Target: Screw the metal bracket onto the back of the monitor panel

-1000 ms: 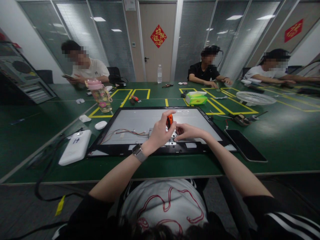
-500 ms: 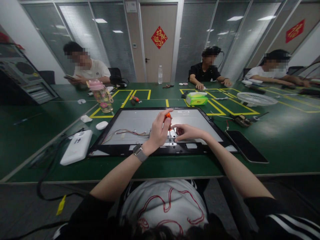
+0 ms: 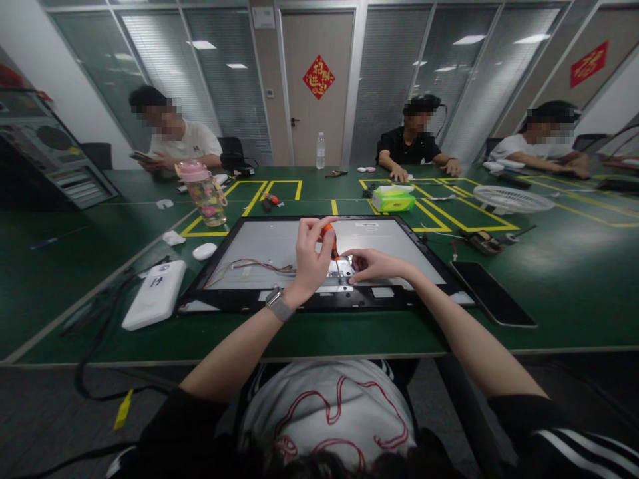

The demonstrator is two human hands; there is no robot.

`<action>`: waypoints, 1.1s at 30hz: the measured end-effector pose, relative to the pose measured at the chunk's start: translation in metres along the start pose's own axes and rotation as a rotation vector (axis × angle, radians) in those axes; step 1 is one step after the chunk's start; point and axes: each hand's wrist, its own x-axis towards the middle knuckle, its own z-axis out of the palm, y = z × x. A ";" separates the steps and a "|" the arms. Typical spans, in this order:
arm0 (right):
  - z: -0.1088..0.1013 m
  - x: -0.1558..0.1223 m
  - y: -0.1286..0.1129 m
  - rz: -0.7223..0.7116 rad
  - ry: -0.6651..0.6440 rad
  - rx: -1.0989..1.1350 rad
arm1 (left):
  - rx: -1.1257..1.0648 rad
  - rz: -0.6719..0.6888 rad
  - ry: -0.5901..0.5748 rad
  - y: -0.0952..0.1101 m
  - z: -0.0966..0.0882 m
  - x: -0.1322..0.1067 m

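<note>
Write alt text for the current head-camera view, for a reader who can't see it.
Someone's left hand holds an orange-and-black screwdriver pointing down at a grey, black-framed panel, with the right hand close beside the tool. The panel lies on a green table, between a white device and a dark-screened phone.

Dim light, lamp reflections on glass (image 3: 223, 86), stretched edges
</note>
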 end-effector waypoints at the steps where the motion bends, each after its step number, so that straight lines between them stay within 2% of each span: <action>1: 0.000 0.000 -0.001 0.003 -0.003 0.001 | 0.004 -0.001 0.005 0.000 0.000 0.000; 13: -0.001 -0.001 -0.003 -0.005 0.004 -0.015 | 0.001 -0.042 0.018 -0.005 0.001 0.001; 18: 0.000 0.000 -0.001 -0.001 0.008 -0.002 | -0.141 -0.182 -0.036 -0.012 0.001 0.000; 22: 0.000 0.000 -0.001 0.006 0.011 -0.009 | -0.254 -0.262 -0.036 -0.016 0.003 0.000; 33: 0.001 0.002 0.004 -0.020 0.004 0.013 | -0.103 -0.176 0.025 -0.008 0.001 0.003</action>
